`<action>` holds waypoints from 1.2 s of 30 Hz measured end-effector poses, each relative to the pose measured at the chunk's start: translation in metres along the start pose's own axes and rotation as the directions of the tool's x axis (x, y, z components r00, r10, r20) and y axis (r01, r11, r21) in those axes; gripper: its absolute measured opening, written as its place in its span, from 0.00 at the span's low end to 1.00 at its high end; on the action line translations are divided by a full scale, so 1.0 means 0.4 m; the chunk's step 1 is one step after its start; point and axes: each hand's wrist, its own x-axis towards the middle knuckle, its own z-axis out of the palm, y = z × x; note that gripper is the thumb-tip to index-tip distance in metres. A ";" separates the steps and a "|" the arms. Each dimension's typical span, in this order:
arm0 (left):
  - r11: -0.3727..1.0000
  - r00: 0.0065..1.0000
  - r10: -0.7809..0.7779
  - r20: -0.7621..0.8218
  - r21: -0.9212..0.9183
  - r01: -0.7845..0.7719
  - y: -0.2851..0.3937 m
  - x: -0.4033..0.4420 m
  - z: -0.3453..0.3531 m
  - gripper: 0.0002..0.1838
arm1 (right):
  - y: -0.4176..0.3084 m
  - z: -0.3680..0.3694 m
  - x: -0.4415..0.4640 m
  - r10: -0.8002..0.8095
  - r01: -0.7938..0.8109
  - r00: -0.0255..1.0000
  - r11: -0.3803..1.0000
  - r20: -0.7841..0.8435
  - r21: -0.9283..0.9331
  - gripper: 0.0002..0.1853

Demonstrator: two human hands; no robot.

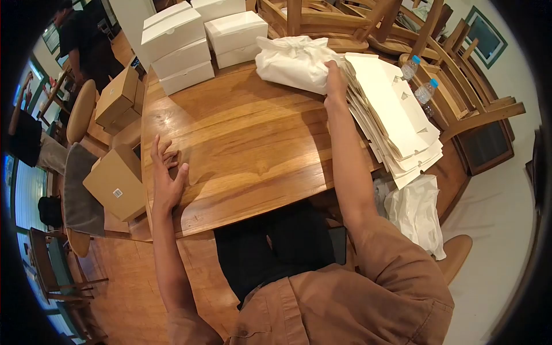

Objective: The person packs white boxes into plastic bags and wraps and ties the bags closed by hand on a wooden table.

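Observation:
At the back middle of the wooden table (pixel 253 144) lies a white plastic bag (pixel 293 60), bunched on top around something boxy that I cannot see. My right hand (pixel 336 83) reaches far forward and grips the bag's right end; some of its fingers are hidden. My left hand (pixel 168 178) is at the table's left side with fingers spread and nothing in it. Just right of my right hand is a stack of flat white cardboard sheets (pixel 397 109). White boxes (pixel 178 43) stand piled at the back left of the table.
Brown cardboard boxes (pixel 118 184) sit on chairs to the left. Two water bottles (pixel 425 91) stand beyond the flat sheets, near upturned wooden chairs (pixel 328 26). A crumpled white bag (pixel 415 210) lies at the right, below the sheets. Another person (pixel 86 40) stands at the far left.

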 end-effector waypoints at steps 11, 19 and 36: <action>0.999 1.000 0.010 0.023 0.046 -0.011 0.001 -0.003 0.001 0.52 | 0.061 0.027 -0.008 -0.103 0.055 0.988 0.929 -0.113 -0.366 0.45; 0.995 0.999 0.001 0.050 0.100 -0.006 0.011 -0.004 0.000 0.48 | 0.082 0.017 0.006 -0.126 0.076 0.988 0.890 -0.083 -0.449 0.43; 0.861 0.968 -0.200 0.153 0.500 0.099 0.083 0.206 0.063 0.32 | -0.069 0.234 -0.042 -0.726 0.743 0.648 0.535 0.230 -0.403 0.28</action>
